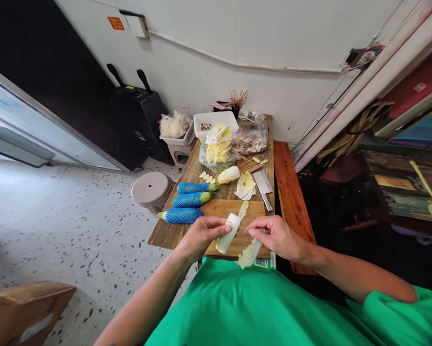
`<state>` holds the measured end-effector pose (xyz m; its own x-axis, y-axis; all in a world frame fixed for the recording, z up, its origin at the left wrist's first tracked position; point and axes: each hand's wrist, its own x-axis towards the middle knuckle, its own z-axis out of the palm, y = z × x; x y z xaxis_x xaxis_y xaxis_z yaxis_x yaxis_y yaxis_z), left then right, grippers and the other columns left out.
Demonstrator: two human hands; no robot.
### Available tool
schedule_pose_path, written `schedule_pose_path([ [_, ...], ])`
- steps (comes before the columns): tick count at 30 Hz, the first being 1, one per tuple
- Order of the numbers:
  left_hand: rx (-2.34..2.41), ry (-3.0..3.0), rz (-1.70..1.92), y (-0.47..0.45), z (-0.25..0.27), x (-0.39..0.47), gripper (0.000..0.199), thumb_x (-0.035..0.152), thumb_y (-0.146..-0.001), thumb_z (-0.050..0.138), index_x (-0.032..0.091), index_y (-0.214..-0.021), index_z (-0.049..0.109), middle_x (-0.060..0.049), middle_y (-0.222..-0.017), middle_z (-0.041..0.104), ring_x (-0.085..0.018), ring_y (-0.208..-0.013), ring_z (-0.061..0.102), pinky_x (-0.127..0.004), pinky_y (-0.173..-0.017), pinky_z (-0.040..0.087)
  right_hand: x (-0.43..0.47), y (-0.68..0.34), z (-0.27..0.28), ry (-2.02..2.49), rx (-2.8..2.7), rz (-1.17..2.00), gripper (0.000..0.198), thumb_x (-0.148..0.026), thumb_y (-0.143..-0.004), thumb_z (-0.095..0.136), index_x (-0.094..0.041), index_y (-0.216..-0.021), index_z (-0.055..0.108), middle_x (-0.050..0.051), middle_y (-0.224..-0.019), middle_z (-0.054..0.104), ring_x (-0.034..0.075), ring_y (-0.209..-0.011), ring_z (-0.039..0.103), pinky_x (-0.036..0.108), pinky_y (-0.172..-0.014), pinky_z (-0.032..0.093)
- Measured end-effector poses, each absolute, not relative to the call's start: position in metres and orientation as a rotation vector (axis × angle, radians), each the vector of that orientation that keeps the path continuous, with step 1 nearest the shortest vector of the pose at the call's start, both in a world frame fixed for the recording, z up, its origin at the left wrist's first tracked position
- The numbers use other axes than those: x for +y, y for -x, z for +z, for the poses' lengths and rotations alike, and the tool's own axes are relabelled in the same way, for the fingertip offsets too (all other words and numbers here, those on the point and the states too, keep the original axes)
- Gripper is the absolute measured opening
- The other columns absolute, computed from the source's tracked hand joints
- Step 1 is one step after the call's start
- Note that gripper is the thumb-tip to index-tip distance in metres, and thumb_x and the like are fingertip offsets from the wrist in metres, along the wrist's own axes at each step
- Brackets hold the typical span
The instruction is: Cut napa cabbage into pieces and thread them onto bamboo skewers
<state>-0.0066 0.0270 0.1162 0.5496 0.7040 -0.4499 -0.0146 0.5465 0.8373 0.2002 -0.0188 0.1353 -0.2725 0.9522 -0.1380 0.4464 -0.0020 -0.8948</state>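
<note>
Tabletop [181, 234]: rough-grained, matt wood. Cutting board [216, 207]: smoother, matt wood. Bench [293, 206]: varnished, glossy wood. Cleaver [262, 182]: smooth metal blade. Stool [150, 188]: matt plastic. Tub [216, 117]: smooth plastic. Vegetable netting [182, 216]: rough mesh, apparently plastic, though too small to confirm. Shirt [237, 307]: soft, matt cloth. Cabbage leaf [231, 227]: smooth rib, crinkled edge

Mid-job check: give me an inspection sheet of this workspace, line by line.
Surface: wooden table, with a cutting board at its near end.
Job's things: cabbage piece and thin stick, held above the board; whether the stick pierces it is unclear.
Clutter: cleaver near the table's right edge; three blue-netted vegetables; stacked leaves.
Hands: left hand pinches the cabbage piece; right hand appears to pinch the stick.
Cables: pale cable or conduit along the wall; none seen crossing the board.
Surroundings: stool left, bench right.
</note>
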Motion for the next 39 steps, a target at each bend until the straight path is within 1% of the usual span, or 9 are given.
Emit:
schedule_pose_path([
  [6,0.877,-0.739,0.530,0.006,0.127,0.016,0.023,0.032,-0.061,0.075,0.012,-0.072,0.071,-0.003,-0.064,0.066,-0.010,-0.056,0.054,-0.021,-0.055,0.039,-0.023,-0.197,0.145,1.368,-1.828,1.230,0.030,-0.021,-0.083,0.048,-0.016,-0.106,0.066,0.005,-0.094,0.070,0.015,-0.078,0.064,0.024,-0.069,0.049],
  [10,0.865,-0.725,0.525,0.006,0.131,0.007,0.021,0.030,-0.060,0.076,0.012,-0.067,0.070,-0.001,-0.060,0.063,-0.008,-0.052,0.050,-0.020,-0.050,0.036,-0.028,-0.199,0.152,1.281,-1.846,1.295,0.030,-0.019,-0.083,0.048,-0.017,-0.106,0.067,0.005,-0.098,0.070,0.016,-0.087,0.064,0.025,-0.076,0.049],
  [15,0.863,-0.724,0.552,0.004,0.130,0.000,0.020,0.027,-0.061,0.076,0.012,-0.074,0.072,-0.001,-0.062,0.064,-0.008,-0.055,0.050,-0.020,-0.053,0.037,-0.031,-0.204,0.161,1.233,-1.892,1.362,0.033,-0.018,-0.084,0.045,-0.018,-0.112,0.063,0.005,-0.105,0.067,0.015,-0.092,0.063,0.026,-0.083,0.048],
  [19,0.843,-0.702,0.578,0.001,0.131,-0.007,0.019,0.028,-0.063,0.075,0.013,-0.075,0.072,-0.002,-0.066,0.065,-0.010,-0.059,0.051,-0.021,-0.057,0.038,-0.030,-0.209,0.164,1.246,-1.933,1.380,0.032,-0.017,-0.084,0.045,-0.017,-0.111,0.063,0.004,-0.102,0.069,0.015,-0.090,0.063,0.025,-0.080,0.048],
  [23,0.805,-0.754,0.594,-0.002,0.131,-0.015,0.020,0.030,-0.067,0.071,0.014,-0.078,0.072,-0.004,-0.070,0.066,-0.012,-0.062,0.053,-0.024,-0.059,0.039,-0.030,-0.215,0.162,1.232,-1.963,1.406,0.029,-0.023,-0.085,0.049,-0.016,-0.108,0.065,0.005,-0.092,0.070,0.015,-0.079,0.064,0.022,-0.066,0.050],
  [26,0.800,-0.782,0.599,-0.005,0.130,-0.020,0.021,0.031,-0.069,0.070,0.015,-0.082,0.072,-0.003,-0.071,0.066,-0.012,-0.061,0.052,-0.026,-0.062,0.039,-0.032,-0.216,0.161,1.184,-2.027,1.277,0.028,-0.029,-0.086,0.051,-0.016,-0.105,0.067,0.005,-0.081,0.070,0.013,-0.067,0.063,0.021,-0.058,0.048],
  [30,0.814,-0.735,0.639,-0.008,0.129,-0.026,0.019,0.030,-0.068,0.070,0.016,-0.081,0.073,-0.003,-0.072,0.066,-0.014,-0.065,0.054,-0.027,-0.064,0.040,-0.033,-0.215,0.162,1.134,-2.120,1.084,0.028,-0.027,-0.089,0.047,-0.017,-0.105,0.067,0.004,-0.074,0.069,0.012,-0.064,0.061,0.021,-0.059,0.046],
  [37,0.869,-0.603,0.652,-0.010,0.127,-0.029,0.029,0.035,-0.061,0.075,0.014,-0.081,0.073,-0.004,-0.066,0.065,-0.015,-0.062,0.053,-0.027,-0.061,0.040,-0.030,-0.222,0.166,1.138,-2.102,1.291,0.030,-0.025,-0.088,0.048,-0.020,-0.114,0.062,0.005,-0.102,0.069,0.015,-0.083,0.065,0.022,-0.070,0.051],
  [39,0.875,-0.589,0.653,-0.009,0.128,-0.029,0.030,0.035,-0.060,0.075,0.014,-0.081,0.073,-0.005,-0.067,0.065,-0.015,-0.062,0.054,-0.027,-0.061,0.040,-0.030,-0.224,0.168,1.141,-2.108,1.306,0.030,-0.024,-0.088,0.048,-0.020,-0.115,0.061,0.005,-0.105,0.068,0.015,-0.085,0.065,0.022,-0.073,0.052],
])
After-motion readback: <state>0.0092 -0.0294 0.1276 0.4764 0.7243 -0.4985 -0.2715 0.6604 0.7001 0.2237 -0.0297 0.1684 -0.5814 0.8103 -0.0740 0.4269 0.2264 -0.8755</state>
